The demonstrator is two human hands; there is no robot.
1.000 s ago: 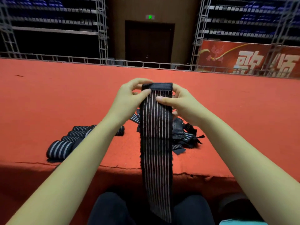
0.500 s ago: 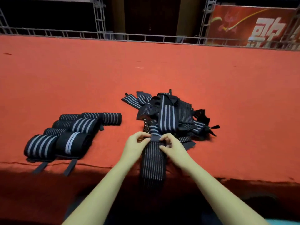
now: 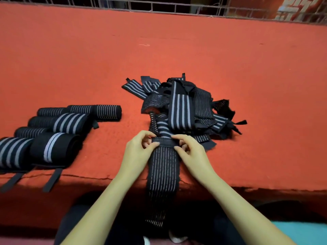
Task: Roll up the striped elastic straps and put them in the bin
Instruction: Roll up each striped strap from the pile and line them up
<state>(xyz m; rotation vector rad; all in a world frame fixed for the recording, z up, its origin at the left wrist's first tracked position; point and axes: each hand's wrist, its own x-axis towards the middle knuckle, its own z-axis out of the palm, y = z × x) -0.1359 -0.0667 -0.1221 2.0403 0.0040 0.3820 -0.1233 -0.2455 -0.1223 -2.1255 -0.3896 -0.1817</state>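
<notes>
two hands, the left hand (image 3: pixel 139 150) and right hand (image 3: pixel 192 152), pinched the far corners of a black elastic strap with thin white stripes (image 3: pixel 163 168) draped over the red carpeted ledge (image 3: pixel 74 64), likely soft, light, stretchy, best rolled from there.
</notes>
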